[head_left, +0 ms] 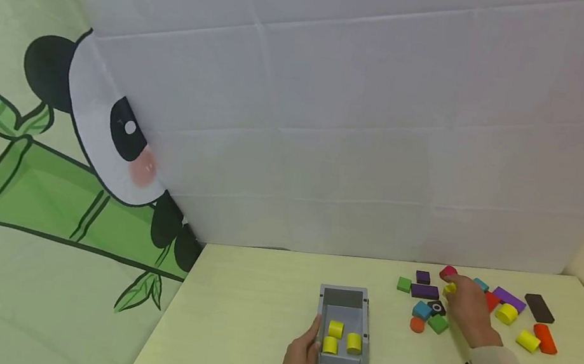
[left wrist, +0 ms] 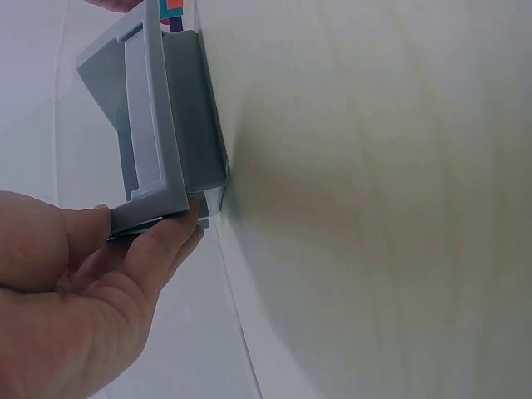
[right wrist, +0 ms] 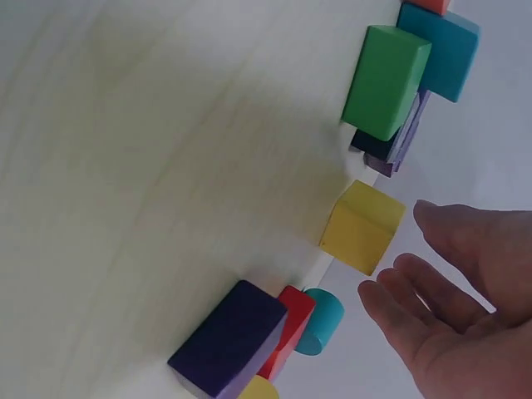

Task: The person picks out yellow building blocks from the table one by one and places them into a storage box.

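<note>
My left hand (head_left: 299, 363) grips the near left edge of a grey tray (head_left: 367, 343). In the left wrist view, its thumb lies on one side of the tray rim (left wrist: 174, 141) and its fingers on the other. Three yellow blocks (head_left: 354, 344) lie inside the tray. Over at the scattered blocks, my right hand (head_left: 470, 311) reaches toward a small yellow block (right wrist: 366, 226). The thumb and fingers are apart, with a gap between the fingertips and that block in the right wrist view.
Around my right hand lie several coloured blocks: a green block (right wrist: 386, 83), a dark purple one (right wrist: 229, 341), a red-orange one (head_left: 545, 339) and more yellow ones (head_left: 527, 340). A pale wall cloth (head_left: 332, 150) hangs behind the table (head_left: 227, 326).
</note>
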A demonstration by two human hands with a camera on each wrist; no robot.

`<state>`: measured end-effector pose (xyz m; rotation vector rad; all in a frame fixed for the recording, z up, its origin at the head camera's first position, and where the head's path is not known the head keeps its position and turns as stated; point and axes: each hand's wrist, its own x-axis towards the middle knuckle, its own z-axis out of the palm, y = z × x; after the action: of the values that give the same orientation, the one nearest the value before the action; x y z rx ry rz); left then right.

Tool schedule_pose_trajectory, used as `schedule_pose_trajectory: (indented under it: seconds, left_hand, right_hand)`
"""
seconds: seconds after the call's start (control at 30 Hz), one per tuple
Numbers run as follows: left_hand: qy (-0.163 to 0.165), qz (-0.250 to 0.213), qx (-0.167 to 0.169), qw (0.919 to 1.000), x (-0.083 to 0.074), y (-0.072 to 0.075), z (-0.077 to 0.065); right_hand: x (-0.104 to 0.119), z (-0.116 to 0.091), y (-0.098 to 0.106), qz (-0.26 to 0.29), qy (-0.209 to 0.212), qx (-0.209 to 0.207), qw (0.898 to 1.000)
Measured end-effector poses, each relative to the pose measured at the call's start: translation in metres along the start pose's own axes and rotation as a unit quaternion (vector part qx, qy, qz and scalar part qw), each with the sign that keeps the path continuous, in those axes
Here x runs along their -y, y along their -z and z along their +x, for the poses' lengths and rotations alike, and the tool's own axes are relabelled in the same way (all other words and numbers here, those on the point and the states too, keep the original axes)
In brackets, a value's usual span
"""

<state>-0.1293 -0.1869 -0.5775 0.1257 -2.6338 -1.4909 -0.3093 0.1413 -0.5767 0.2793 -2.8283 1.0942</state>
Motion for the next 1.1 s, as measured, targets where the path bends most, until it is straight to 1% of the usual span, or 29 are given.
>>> schedule_pose_trajectory:
  seconds: [0.13, 0.33, 0.6, 0.8, 0.97, 1.1]
  left_hand:
    - [0.007, 0.000, -0.002, 1.0000, -0.0016, 0.0001, 0.0005]
    - [0.007, -0.001, 0.000, 1.0000, -0.0003, 0.0002, 0.0009]
    - [0.000, -0.006, 0.007, 1.0000, 0.0003, 0.0001, -0.0002]
    - [0.004, -0.003, 0.005, 1.0000, -0.0003, 0.0002, 0.0000]
    - [-0.002, -0.005, 0.004, 1.0000, 0.0004, -0.0001, 0.0007]
    - [-0.004, 0.005, 0.005, 1.0000, 0.0024, -0.0006, 0.0006]
  right_hand:
    - [-0.0022, 0.0008, 0.0001, -0.005, -0.003, 0.012, 1.000]
    - [-0.0045, 0.0009, -0.0001, -0.013, 0.001, 0.025, 1.000]
    - [-0.0091, 0.0039, -0.0019, -0.015, -0.019, 0.043, 0.999]
    - [-0.0086, 0.0057, -0.0004, -0.012, -0.028, 0.048, 0.998]
    - [-0.0076, 0.0065, 0.0015, -0.012, -0.035, 0.050, 0.998]
    - [-0.0102, 0.0054, 0.0017, -0.009, -0.028, 0.049, 0.998]
